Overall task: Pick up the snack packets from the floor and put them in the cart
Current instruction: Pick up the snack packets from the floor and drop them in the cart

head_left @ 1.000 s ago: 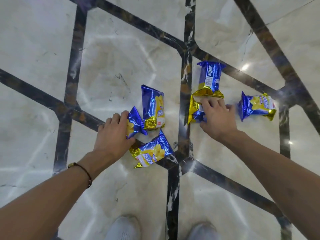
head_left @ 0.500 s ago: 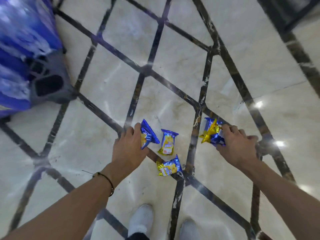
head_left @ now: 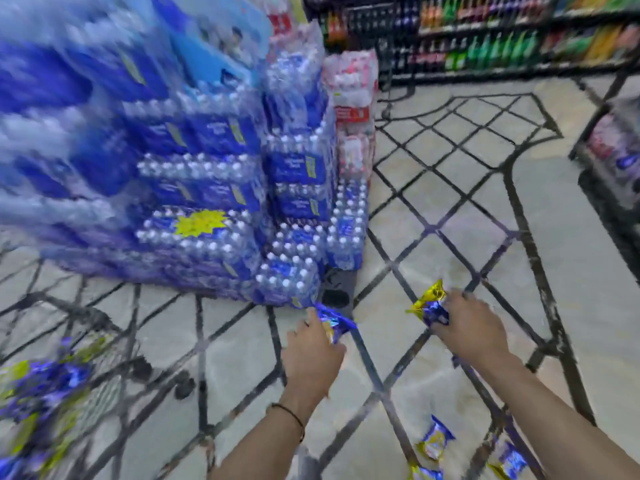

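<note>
My left hand is raised off the floor and grips a blue and gold snack packet. My right hand holds another blue and gold packet, maybe more than one. Three packets still lie on the marble floor at the bottom right: one, one and one cut by the frame edge. The wire cart stands at the lower left, blurred, with several blue and yellow packets inside.
A tall stack of shrink-wrapped water bottle packs on a pallet fills the left and centre. Pink packs stand behind it. Drink shelves line the back, and another rack stands at the right.
Both hands lifted packets off the floor and rose. The view swung up and left, bringing the cart, the water stack and the shelves into sight.
</note>
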